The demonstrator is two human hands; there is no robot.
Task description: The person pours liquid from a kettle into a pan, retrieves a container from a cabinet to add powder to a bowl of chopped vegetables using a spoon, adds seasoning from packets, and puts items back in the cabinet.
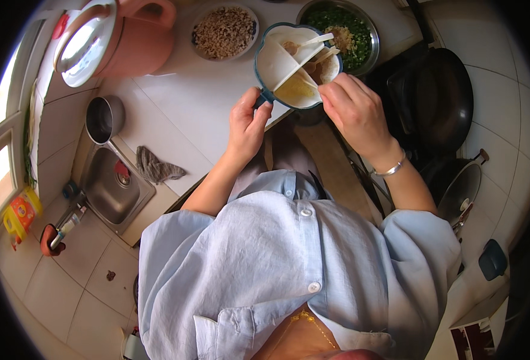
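Observation:
My left hand (249, 121) grips the dark handle of a divided seasoning dish (277, 57), white inside with a blue-green rim. Its compartments hold powders and small white spoons, with a yellowish seasoning (297, 90) nearest me. My right hand (352, 110) pinches a slim white spoon handle at the dish's right edge, over the yellowish compartment; the spoon's far end is hard to make out. Just beyond the dish, a steel bowl (374, 42) contains chopped greens (325, 20) with a minced tan topping (342, 39). To the left is a bowl of chopped brownish filling (224, 32).
A pinkish lidded pot (145, 42) stands at the upper left. Below it are a small saucepan (105, 119), a steel sink (111, 184) and a grey cloth (156, 165). At the right are a black wok (447, 101) and a glass-lidded pan (461, 189).

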